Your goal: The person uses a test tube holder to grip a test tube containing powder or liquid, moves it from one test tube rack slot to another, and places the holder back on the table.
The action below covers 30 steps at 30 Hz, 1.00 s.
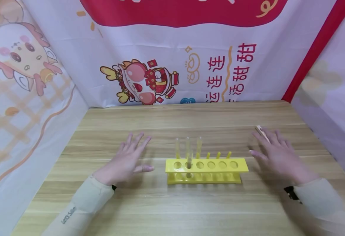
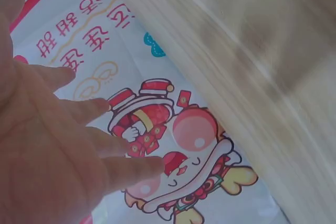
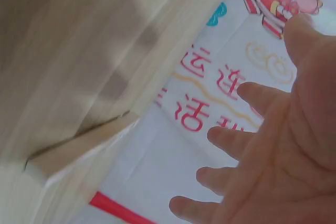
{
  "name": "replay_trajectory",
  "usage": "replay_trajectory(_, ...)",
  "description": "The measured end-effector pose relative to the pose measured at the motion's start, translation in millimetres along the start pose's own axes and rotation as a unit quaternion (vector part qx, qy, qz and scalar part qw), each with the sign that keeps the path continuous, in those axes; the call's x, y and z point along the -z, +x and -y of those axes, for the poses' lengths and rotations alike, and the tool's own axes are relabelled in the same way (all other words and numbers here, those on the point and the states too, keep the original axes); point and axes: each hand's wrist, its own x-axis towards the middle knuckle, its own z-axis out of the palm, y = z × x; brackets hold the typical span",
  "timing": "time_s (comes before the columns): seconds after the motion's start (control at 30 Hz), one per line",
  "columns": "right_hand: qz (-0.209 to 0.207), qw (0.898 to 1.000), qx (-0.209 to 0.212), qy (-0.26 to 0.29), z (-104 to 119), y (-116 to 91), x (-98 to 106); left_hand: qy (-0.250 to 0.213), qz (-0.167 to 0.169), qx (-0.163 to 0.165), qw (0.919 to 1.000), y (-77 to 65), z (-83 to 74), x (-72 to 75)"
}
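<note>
My left hand (image 1: pixel 126 160) hovers over the table to the left of a yellow test tube rack (image 1: pixel 207 166), fingers spread and holding nothing. In the left wrist view its palm and outstretched fingers (image 2: pixel 136 172) show. On the rack's right, my right hand (image 1: pixel 281 159) is also spread and holds nothing. A narrow, pale wooden piece (image 3: pixel 79 148) lies on the table close to the right hand, partly covered by it in the head view. Clear test tubes (image 1: pixel 199 147) stand over the left rear pegs, and another tube (image 1: pixel 190 160) sits in the second hole from the left.
The rack's three right rear pegs (image 1: pixel 218 155) are bare. The wood-grain table (image 1: pixel 172 209) meets a printed white cloth (image 1: pixel 160 39) at the back. More cloth hangs along the left and right sides.
</note>
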Motion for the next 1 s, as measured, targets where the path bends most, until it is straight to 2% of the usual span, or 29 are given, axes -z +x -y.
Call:
replay_trajectory(0.1,-0.010,1.000,-0.010,-0.009,-15.6,5.5,3.3,-0.028,-0.002,-0.029,0.9992,0.5,-2.0,-2.2)
replay_trajectory(0.2,-0.006,0.999,-0.029,-0.024,-34.0,10.8,4.8,-0.084,0.017,-0.044,0.9953,0.8,-7.3,-6.8)
replay_trajectory(0.37,0.045,0.996,-0.078,-0.013,-56.4,15.1,7.3,-0.194,0.054,-0.041,0.9787,5.0,-18.3,-22.4)
replay_trajectory(0.47,0.068,0.993,-0.099,-0.002,-61.9,16.5,9.5,-0.264,0.057,-0.020,0.9626,10.7,-23.7,-32.5)
replay_trajectory(0.6,0.069,0.992,-0.107,-0.007,-64.4,20.7,12.1,-0.355,0.046,0.020,0.9333,17.5,-28.5,-39.9)
replay_trajectory(0.67,0.069,0.991,-0.114,-0.012,-64.5,24.0,12.0,-0.387,0.039,0.026,0.9208,19.4,-29.9,-41.9)
replay_trajectory(0.7,0.069,0.991,-0.116,-0.014,-64.3,25.4,11.8,-0.396,0.035,0.026,0.9174,20.3,-30.1,-43.2)
replay_trajectory(0.8,0.067,0.990,-0.124,-0.016,-63.8,27.9,9.5,-0.409,0.033,0.017,0.9116,22.2,-31.8,-45.8)
replay_trajectory(1.0,0.056,0.990,-0.130,-0.003,-68.0,26.8,3.1,-0.401,0.044,0.002,0.9149,28.1,-37.8,-51.2)
